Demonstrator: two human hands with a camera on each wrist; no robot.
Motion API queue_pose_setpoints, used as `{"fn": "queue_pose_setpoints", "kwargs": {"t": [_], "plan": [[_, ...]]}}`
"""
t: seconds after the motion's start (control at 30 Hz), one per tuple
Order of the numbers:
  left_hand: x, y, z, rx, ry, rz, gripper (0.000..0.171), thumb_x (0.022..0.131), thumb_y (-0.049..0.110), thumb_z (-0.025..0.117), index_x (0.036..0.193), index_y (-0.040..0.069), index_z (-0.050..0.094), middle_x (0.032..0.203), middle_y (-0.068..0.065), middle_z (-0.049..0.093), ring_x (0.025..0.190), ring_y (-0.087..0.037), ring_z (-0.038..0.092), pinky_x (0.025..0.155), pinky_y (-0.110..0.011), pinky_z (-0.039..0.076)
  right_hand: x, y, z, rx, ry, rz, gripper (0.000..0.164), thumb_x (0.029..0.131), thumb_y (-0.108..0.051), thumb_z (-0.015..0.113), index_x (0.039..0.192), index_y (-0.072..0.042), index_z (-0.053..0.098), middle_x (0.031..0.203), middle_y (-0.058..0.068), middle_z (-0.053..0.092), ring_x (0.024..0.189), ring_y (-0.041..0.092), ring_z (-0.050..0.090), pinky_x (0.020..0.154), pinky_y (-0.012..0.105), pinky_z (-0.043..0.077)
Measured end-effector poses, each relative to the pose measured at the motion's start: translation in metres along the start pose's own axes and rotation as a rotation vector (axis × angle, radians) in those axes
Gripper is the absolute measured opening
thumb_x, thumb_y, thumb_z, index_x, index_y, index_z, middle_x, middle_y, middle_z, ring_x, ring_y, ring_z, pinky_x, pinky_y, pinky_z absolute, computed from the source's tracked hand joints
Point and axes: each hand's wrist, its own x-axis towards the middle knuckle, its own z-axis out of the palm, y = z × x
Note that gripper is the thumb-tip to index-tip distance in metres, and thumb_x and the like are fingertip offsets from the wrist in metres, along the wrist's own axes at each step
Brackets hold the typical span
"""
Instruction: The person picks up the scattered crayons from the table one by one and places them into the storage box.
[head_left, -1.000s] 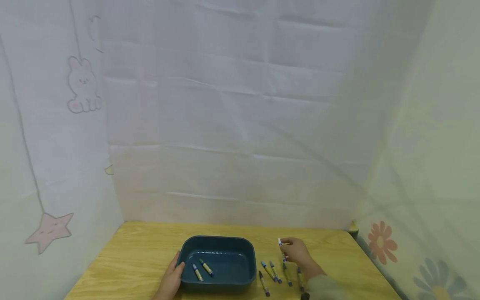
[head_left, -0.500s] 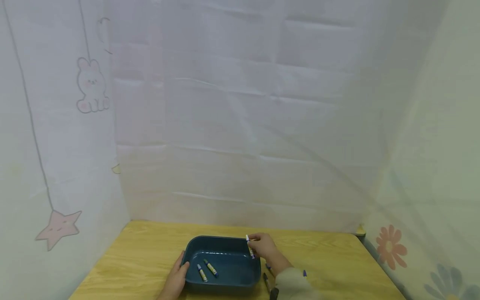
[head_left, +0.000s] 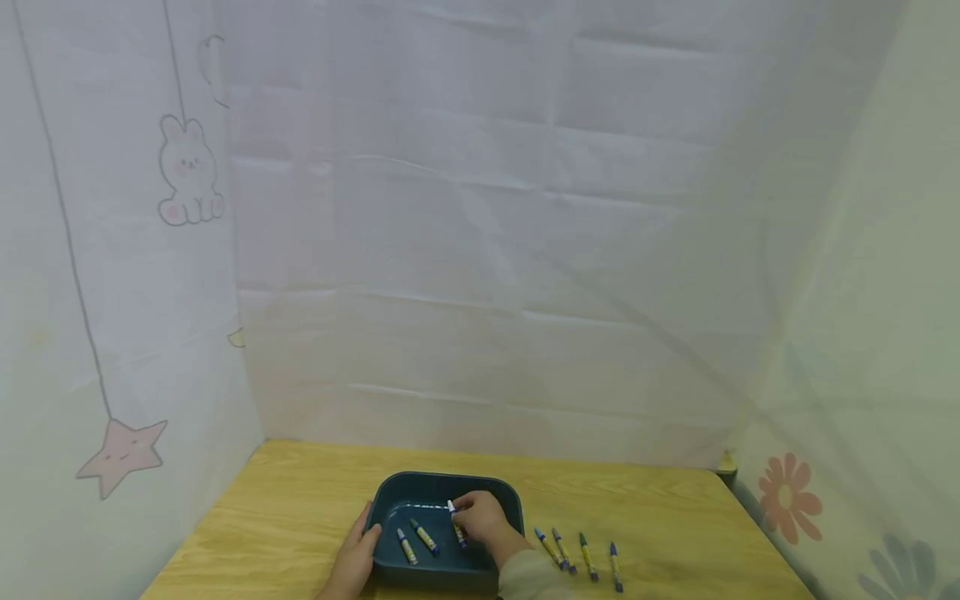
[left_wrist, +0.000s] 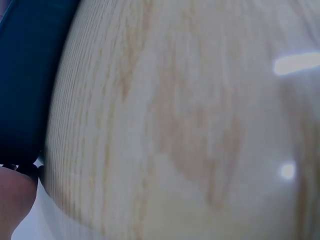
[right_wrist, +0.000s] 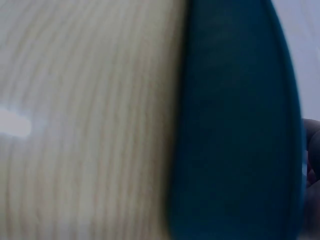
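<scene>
A dark teal tub (head_left: 442, 575) stands on the wooden table, its outer wall filling much of the right wrist view. My left hand (head_left: 354, 554) grips its left side, thumb over the rim and fingers along the outside. Between the thumb and fingers of my right hand (head_left: 482, 521) is a white-tipped crayon (head_left: 461, 537), held low inside the tub. Left of it, a dark green-tipped crayon (head_left: 424, 537) and a pale-tipped crayon (head_left: 407, 547) lie on the tub floor. In the right wrist view, the tub wall (right_wrist: 235, 120) hides most of the hand.
Right of the tub, several yellow-wrapped crayons lie on the table, among them a blue-tipped crayon (head_left: 550, 550), a green-tipped crayon (head_left: 588, 557) and a far-right crayon (head_left: 616, 568). White printed sheets (head_left: 480, 250) enclose the wooden table (head_left: 637, 492) at the back and sides.
My right hand has carried the white-tipped crayon leftward from the table, over the tub's right rim and down inside. My left hand keeps its grip on the tub. The head view has shifted slightly.
</scene>
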Motion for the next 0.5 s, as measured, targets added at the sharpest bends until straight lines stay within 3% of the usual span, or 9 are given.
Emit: {"fn": "queue_pose_setpoints", "kwargs": {"t": [0.2,0.5], "plan": [[-0.002,0.001,0.001,-0.009,0.000,0.015,0.059,0.104,0.016,0.036,0.152,-0.009,0.013,0.157,-0.033,0.010,0.145,-0.053,0.007,0.117,-0.065,0.011,-0.002,0.002,0.018,-0.022,-0.031,-0.005,0.014,0.083,0.004,0.067,0.097,0.005,0.071,0.087,0.009,0.067,0.071,0.015,0.062,0.057,0.031,0.059],[0.000,-0.001,0.000,-0.005,0.029,-0.022,0.060,0.104,0.020,0.039,0.154,-0.004,0.015,0.159,-0.030,0.011,0.145,-0.053,0.008,0.116,-0.068,0.011,0.000,0.002,0.032,-0.082,-0.066,0.036,0.012,0.082,0.005,0.070,0.093,0.002,0.072,0.086,0.008,0.067,0.069,0.015,0.064,0.056,0.028,0.059]]}}
